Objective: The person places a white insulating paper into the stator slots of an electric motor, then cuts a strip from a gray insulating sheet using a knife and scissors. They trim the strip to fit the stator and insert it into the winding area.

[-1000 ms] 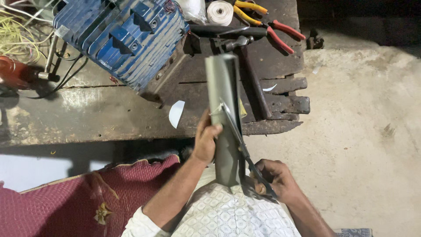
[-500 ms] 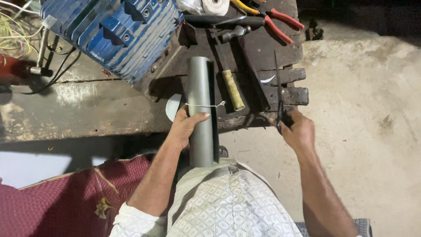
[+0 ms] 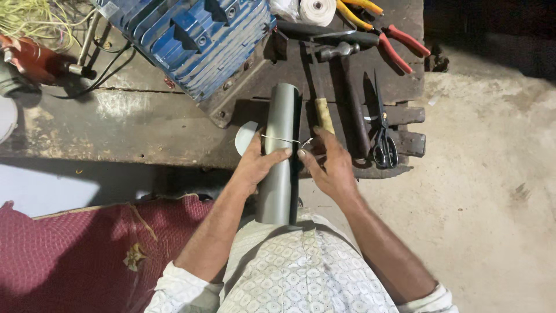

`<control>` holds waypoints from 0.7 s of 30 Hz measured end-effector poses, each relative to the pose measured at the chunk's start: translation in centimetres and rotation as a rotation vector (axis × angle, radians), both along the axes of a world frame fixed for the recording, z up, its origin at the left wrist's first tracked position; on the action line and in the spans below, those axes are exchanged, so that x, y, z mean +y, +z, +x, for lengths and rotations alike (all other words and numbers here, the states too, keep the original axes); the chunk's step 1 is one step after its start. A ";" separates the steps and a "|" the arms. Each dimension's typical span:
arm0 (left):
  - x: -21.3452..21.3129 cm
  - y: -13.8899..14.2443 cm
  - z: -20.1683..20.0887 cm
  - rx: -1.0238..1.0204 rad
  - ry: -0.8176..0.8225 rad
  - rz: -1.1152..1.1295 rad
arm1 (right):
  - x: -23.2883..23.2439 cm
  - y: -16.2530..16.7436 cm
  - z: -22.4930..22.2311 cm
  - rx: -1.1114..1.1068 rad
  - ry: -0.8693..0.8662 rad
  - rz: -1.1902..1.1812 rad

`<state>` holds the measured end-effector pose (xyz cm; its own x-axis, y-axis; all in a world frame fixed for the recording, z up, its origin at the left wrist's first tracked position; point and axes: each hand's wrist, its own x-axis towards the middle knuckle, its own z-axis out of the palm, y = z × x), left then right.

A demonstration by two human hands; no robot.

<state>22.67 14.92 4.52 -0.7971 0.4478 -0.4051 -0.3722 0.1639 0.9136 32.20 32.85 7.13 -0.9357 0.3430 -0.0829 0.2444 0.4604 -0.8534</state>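
Gripping grey tube (image 3: 279, 156): left hand (image 3: 258, 162); right hand (image 3: 328, 165) beside, perhaps touching.

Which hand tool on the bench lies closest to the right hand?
The wooden-handled tool: its pale handle ends right at the right hand. The black scissors lie further right, the red-handled pliers far up the bench.

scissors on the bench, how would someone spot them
Start at the big blue motor on the wooden bench, then go right past the hammer. The scissors lie at the bench's right edge, points away, the only tool with black loop handles.
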 end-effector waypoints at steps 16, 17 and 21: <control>-1.8 0.8 -0.2 0.662 -0.358 -0.130 | -0.1 -0.6 -5.6 0.037 -0.312 -0.989; -2.3 1.5 -0.8 0.856 -0.241 -0.184 | 0.3 -0.5 -5.7 0.061 -0.338 -1.082; -4.8 5.2 -6.4 1.515 0.297 -0.381 | 1.5 -0.4 -5.8 -0.040 -0.458 -0.868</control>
<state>16.24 10.17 9.68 -0.5867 0.2718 0.7628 0.7452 0.5500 0.3772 26.38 34.36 6.76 -0.7183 0.4773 -0.5063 0.2785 -0.4696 -0.8378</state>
